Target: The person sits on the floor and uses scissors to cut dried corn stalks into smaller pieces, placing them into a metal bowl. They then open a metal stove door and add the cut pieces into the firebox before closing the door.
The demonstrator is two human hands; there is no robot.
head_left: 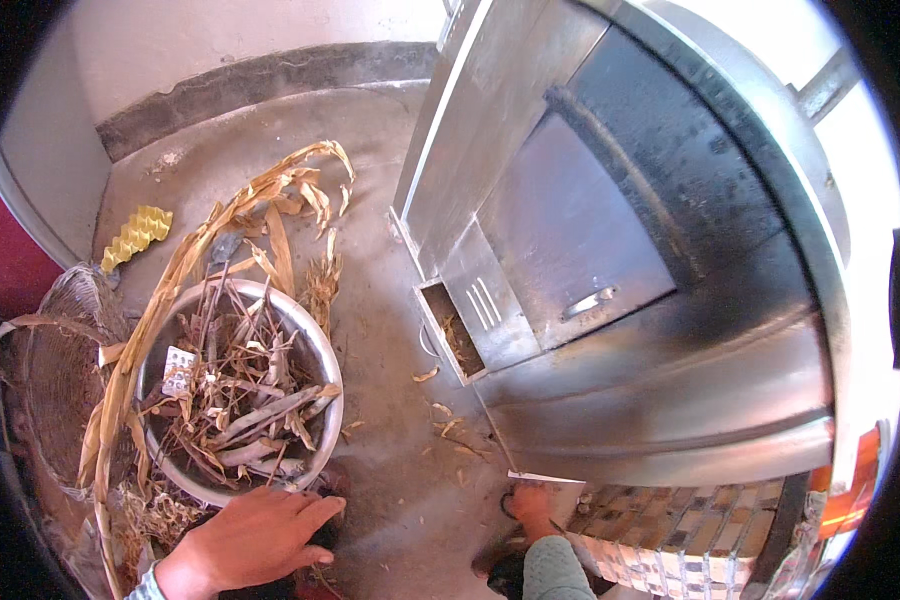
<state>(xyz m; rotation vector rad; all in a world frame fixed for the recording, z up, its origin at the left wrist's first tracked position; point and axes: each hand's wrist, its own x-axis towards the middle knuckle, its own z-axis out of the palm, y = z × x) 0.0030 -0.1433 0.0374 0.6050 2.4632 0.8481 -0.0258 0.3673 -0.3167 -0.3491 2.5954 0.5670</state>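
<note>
My left hand (255,540) is by the near rim of a round metal basin (332,405), thumb and fingers apart, nothing seen in it. Dry twigs (270,415), husks and stalks fill the basin, and an emptied pill blister pack (178,370) lies among them. My right hand (533,508) reaches low beside the bottom corner of a metal stove (660,410). Its fingers look curled near a dark curved shape, and what they hold, if anything, cannot be made out. Long dry corn stalks (185,260) lean across the basin's left side.
An ash drawer (454,335) juts from the stove, beside its closed door (580,230). Left of the basin stands a wicker basket (65,370), with a yellow ridged piece (137,236) behind it. Brick-patterned tiling (685,520) borders the right. Husk scraps (448,425) litter the floor.
</note>
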